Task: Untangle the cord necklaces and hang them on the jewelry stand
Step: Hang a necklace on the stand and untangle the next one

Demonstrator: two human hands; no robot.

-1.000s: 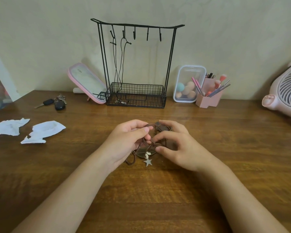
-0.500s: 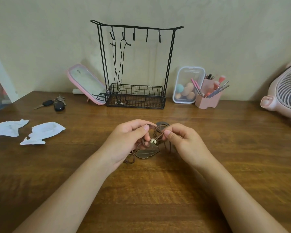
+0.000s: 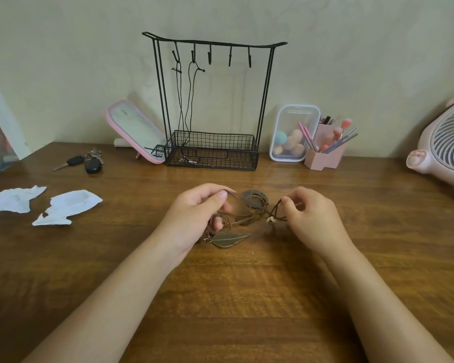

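We see a brown wooden table (image 3: pixel 233 297) with visible grain meeting a plain pale greenish wall (image 3: pixel 63 61). At three o'clock a pink fan (image 3: pixel 446 150) sits at the table's edge; soft, even light leaves a faint sheen on the wood.

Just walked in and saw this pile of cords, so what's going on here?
A person is untangling brown cord necklaces on a wooden table. The left hand pinches a loop of cord while the right hand pulls another strand sideways. A leaf pendant lies on the table under the tangle. Behind it, the black jewelry stand already has two black cord necklaces hanging; three hooks are free.
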